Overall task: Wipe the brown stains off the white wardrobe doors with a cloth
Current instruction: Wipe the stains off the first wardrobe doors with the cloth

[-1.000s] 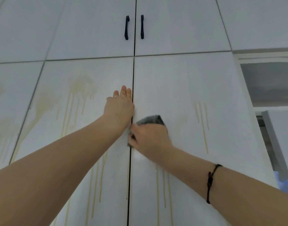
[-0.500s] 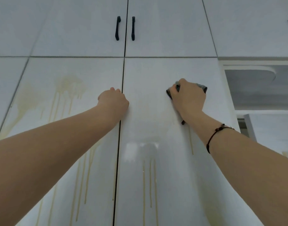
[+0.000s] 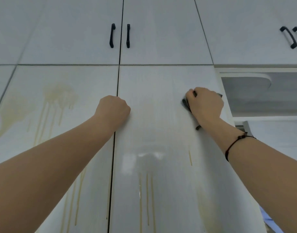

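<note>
The right grip (image 3: 205,105) is grasping a dark cloth (image 3: 185,103) and pressing it flat against the upper part of the right wardrobe door (image 3: 161,128), close to that door's right edge. Parts of the cloth are showing left of the fingers and below the wrist. The left grip (image 3: 113,110) is clenched in a fist, holding nothing, and is bearing on the seam between the two doors. The left wardrobe door (image 3: 90,78) is carrying a broad brown stain (image 3: 58,96) with runs trailing downward. Thin brown drip lines (image 3: 147,195) are running down the lower part of the right door, well below the cloth. A black cord bracelet (image 3: 230,148) is sitting on the right wrist. Two black handles (image 3: 112,37) are showing on the cupboard doors above.
</note>
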`<state>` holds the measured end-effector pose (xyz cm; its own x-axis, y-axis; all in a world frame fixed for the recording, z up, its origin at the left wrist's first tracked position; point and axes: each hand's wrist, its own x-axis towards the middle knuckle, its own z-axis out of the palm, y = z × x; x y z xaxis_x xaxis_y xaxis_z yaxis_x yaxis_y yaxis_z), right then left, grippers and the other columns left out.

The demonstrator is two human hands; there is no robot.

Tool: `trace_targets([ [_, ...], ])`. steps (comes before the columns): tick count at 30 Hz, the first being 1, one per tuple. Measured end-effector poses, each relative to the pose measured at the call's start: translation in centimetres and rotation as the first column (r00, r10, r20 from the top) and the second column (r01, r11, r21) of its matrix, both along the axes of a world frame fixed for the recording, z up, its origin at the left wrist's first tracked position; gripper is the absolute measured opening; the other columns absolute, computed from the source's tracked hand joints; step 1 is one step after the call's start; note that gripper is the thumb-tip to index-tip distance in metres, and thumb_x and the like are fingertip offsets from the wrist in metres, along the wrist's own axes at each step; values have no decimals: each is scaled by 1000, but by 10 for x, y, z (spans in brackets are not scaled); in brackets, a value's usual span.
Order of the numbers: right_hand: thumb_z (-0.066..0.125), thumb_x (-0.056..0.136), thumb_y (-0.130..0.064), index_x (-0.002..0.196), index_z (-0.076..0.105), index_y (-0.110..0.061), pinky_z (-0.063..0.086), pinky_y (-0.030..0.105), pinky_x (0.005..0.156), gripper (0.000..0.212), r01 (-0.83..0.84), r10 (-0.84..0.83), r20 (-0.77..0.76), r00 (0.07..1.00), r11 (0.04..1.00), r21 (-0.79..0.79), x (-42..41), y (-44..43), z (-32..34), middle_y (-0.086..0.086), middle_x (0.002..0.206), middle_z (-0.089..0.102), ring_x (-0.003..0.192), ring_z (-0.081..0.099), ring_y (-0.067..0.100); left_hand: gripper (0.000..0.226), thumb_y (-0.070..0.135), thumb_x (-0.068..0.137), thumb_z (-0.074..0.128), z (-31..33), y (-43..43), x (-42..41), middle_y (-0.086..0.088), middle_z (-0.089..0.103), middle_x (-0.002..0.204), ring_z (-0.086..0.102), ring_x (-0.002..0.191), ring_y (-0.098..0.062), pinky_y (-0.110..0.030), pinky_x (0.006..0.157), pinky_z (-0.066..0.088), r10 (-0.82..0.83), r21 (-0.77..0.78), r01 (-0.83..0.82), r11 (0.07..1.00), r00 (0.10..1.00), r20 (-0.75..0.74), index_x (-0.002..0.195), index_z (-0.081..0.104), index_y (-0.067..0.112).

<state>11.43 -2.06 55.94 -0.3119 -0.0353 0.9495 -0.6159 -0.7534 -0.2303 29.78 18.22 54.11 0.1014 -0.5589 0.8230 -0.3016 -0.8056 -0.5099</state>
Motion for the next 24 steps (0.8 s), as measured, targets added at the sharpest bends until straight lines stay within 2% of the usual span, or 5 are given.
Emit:
trace_targets([
  [2, 41, 92, -35, 62, 43, -14, 20, 28, 48, 37, 33, -33, 33, 999, 999, 20, 6, 2, -2, -1, 53, 45, 54, 45, 24, 31, -15, 53, 45, -4, 3, 0, 3, 36, 58, 28, 48, -13, -23, 44, 17, -14, -12, 14, 1000, 1000, -11, 60, 38, 14],
  [6, 50, 87, -42, 70, 62, -20, 23, 25, 45, 31, 68, -101, -226, 969, 986, -149, 40, 26, -73, 0, 54, 56, 50, 54, 25, 33, -14, 63, 56, -15, -1, 8, 1, 34, 61, 26, 49, -14, -24, 44, 16, -10, -96, 7, 995, 999, -33, 61, 35, 13],
  [12, 58, 77, -39, 60, 56, -21, 24, 19, 46, 24, -131, -169, -629, 759, 906, -402, 23, 16, -127, -3, 49, 53, 43, 51, 18, 36, -11, 70, 60, -19, -6, 11, 1, 33, 63, 24, 50, -13, -24, 44, 14, -34, -156, 24, 988, 998, -58, 61, 35, 12],
  [19, 44, 89, -37, 62, 42, -15, 25, 29, 50, 35, 59, -59, 8, 998, 998, 7, -44, -38, -19, 0, 57, 50, 61, 49, 28, 17, -12, 77, 52, -25, -1, 14, -6, 37, 80, 35, 65, -19, -27, 44, 21, -17, -126, 2, 992, 993, -118, 73, 48, 3],
  [24, 46, 91, -38, 72, 53, -20, 17, 25, 46, 27, 101, -102, -72, 992, 995, -7, -8, -3, -68, -1, 58, 52, 53, 47, 24, 43, -7, 90, 46, -31, -14, 12, -24, 37, 142, 48, 123, -38, -37, 74, 58, 20, -194, -45, 980, 991, -129, 133, 46, -11],
])
